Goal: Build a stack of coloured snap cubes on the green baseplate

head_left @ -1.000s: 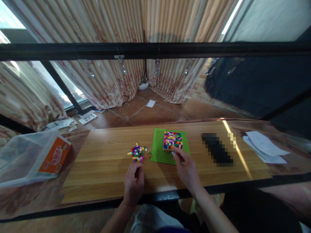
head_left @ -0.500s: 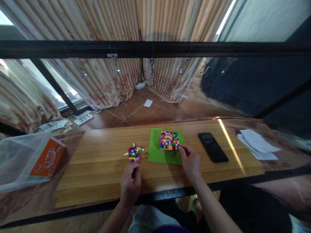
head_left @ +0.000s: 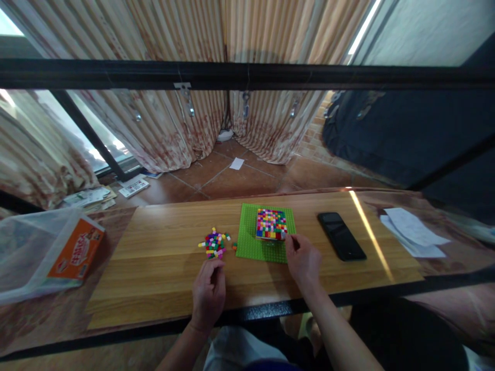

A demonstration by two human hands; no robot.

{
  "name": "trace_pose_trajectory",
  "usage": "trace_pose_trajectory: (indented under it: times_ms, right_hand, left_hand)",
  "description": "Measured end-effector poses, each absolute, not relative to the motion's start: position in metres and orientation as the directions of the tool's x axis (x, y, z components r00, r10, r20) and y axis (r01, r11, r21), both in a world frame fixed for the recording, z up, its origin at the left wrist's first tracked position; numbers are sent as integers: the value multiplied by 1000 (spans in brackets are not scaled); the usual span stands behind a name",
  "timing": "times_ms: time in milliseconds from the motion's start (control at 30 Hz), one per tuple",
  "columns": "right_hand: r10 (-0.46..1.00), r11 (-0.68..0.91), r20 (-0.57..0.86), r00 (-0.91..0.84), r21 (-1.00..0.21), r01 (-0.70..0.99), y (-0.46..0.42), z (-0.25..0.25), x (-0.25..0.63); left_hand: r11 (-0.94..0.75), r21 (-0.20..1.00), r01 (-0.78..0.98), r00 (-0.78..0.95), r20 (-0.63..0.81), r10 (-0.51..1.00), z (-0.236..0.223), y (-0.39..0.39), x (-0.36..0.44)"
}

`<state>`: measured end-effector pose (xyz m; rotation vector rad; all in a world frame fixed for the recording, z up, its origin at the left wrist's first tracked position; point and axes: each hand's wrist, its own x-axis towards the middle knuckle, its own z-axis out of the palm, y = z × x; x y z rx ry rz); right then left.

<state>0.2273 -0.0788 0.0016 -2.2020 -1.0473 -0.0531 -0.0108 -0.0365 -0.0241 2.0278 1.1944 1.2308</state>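
Observation:
A green baseplate (head_left: 255,247) lies on the wooden table (head_left: 162,268), with a square block of many-coloured small bricks (head_left: 271,224) built on its far right part. A loose heap of coloured bricks (head_left: 215,243) lies just left of the plate. My right hand (head_left: 303,260) rests at the plate's near right corner, fingers pinched together at the built block's near right edge. My left hand (head_left: 209,291) sits on the table just below the loose heap, fingers curled, fingertips close to the bricks. What either hand holds is too small to make out.
A black phone (head_left: 342,236) lies right of the plate, and white papers (head_left: 412,232) sit further right. A clear plastic box with an orange label (head_left: 50,247) stands at the left. A black bar (head_left: 247,74) crosses the view above; curtains and tiled floor lie beyond.
My right hand moved from the block's near left edge to its near right corner and stayed there. The left hand has hardly moved.

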Motion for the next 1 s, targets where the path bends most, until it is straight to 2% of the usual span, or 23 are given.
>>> trace_pose_trajectory:
  times_ms: [133, 333, 700, 1000]
  right_hand:
    - [686, -434, 381, 620, -471, 768, -80, -1, 227]
    - [661, -482, 397, 637, -425, 766, -78, -3, 225]
    - [657, -575, 291, 696, -404, 712, -71, 10, 225]
    - [678, -550, 258, 689, -444, 707, -70, 8, 227]
  left_hand:
    - [-502, 750, 430, 217, 454, 864, -23, -37, -11]
    - [-497, 756, 426, 221, 446, 867, -23, -37, -11]
    - [-494, 751, 438, 228, 438, 869, -25, -37, -12]
    - [-497, 756, 425, 220, 447, 867, -24, -36, -11]
